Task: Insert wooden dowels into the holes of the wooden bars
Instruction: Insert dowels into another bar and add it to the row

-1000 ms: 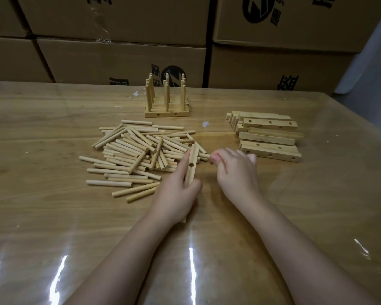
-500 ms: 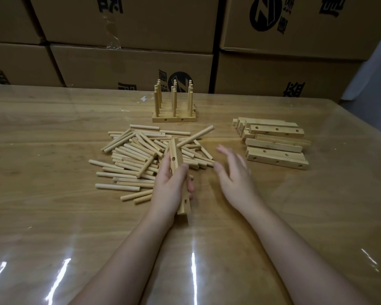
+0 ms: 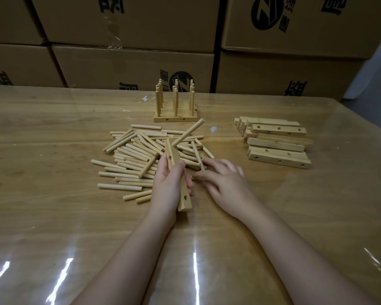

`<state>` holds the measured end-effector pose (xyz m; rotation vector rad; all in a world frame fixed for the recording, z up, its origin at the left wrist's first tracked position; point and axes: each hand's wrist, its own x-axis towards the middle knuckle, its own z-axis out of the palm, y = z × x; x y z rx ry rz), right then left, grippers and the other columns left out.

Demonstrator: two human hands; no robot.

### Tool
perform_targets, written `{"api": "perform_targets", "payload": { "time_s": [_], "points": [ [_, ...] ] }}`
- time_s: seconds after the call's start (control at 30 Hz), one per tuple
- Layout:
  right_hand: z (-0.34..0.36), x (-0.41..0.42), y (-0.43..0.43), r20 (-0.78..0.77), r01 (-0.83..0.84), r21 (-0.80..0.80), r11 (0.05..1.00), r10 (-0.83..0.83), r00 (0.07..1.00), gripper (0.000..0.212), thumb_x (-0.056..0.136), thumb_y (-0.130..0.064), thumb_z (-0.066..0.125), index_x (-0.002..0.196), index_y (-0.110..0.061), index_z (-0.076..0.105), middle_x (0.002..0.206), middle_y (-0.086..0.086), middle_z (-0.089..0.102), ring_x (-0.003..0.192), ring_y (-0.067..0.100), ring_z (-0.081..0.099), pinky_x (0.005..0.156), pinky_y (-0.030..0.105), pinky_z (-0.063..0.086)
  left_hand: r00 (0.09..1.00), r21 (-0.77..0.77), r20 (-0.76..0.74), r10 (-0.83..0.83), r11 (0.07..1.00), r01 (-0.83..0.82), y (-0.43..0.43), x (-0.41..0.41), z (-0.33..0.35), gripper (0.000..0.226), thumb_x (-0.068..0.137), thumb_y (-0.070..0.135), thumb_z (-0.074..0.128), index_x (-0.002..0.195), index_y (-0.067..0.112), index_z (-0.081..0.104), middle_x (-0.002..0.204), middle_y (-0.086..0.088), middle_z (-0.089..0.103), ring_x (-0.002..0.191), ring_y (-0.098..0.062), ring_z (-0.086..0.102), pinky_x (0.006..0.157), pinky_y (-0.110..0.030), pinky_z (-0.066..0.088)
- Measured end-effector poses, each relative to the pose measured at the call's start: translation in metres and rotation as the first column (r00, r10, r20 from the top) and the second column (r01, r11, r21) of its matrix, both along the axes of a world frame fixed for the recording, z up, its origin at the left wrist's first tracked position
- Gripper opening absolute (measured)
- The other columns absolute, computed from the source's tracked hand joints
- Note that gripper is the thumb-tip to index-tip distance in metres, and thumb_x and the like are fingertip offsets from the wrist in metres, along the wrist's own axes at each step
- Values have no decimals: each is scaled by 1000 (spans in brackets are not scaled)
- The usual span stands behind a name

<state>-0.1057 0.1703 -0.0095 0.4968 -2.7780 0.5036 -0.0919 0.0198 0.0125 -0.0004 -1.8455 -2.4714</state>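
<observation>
Held bar: a short, pale wood bar (image 3: 174, 154) with round holes in its side. The left hand (image 3: 167, 188) grips it around the middle, and it points away from the person.
Stick in it: one dowel (image 3: 188, 134) pokes out from the far end, leaning up and to the right.
Loose sticks: a messy pile of dowels (image 3: 136, 159) lies flat on the counter (image 3: 53, 216), just behind the bar.
Spare bars: a stack of bars (image 3: 277, 142) lies flat off to the right, holes showing.
Done ones: finished bars (image 3: 175, 118) sit side by side at the back, their dowels standing straight up.
</observation>
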Motion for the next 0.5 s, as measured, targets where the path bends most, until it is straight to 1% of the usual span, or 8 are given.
{"api": "perform_targets", "payload": {
  "time_s": [0.07,0.13,0.17,0.27,0.33,0.4,0.5],
  "points": [
    [-2,0,-1,38,1,44,999,-2,999,31,95,-32,45,122,-40,57,142,-18,40,133,11,25,103,35,18,1000,4,-2,-1,1000,1,0,0,0,13,98,12,44,100,20,54,47,-2,49,41,-12,47,39,-21,42],
    [-2,-2,-1,17,38,46,998,-39,999,30,94,-30,46,121,-33,59,138,-18,45,132,10,29,103,33,18,1000,1,-1,1,1000,-1,0,0,1,14,97,12,44,101,21,54,48,-2,49,42,-11,48,39,-22,43],
    [-2,-2,0,-10,60,30,998,-60,998,28,93,-28,49,118,-29,63,134,-16,50,129,10,33,101,31,20,1000,-3,-1,0,1000,0,0,0,1,14,97,12,45,102,21,54,49,-2,49,42,-11,48,39,-22,43],
    [-1,-2,3,-80,150,-50,987,-154,985,16,88,-26,58,97,-20,69,113,-6,62,112,16,46,89,29,29,1000,-3,0,-20,1000,20,0,0,1,16,97,12,46,106,22,54,49,-2,49,42,-12,48,40,-22,42],
    [1,-2,4,-69,208,-64,976,-212,975,10,86,-31,60,88,-21,62,99,-6,61,99,15,49,82,29,34,999,-8,-5,-47,999,47,0,1,1,21,96,12,46,108,28,54,49,-1,50,43,-12,47,40,-22,43],
    [0,-3,3,-42,227,-58,972,-230,972,12,88,-34,58,85,-24,52,92,-8,56,90,12,48,73,27,35,998,-19,-14,-65,998,65,0,1,2,25,96,12,46,107,33,53,49,-1,50,43,-12,48,41,-22,43],
    [0,-3,2,-33,240,-135,961,-246,969,15,91,-31,54,87,-26,41,80,-10,51,74,11,48,55,24,30,997,-32,-19,-71,997,71,0,1,2,25,97,14,46,106,36,54,51,-1,50,44,-11,49,41,-22,44]
  ]
}}
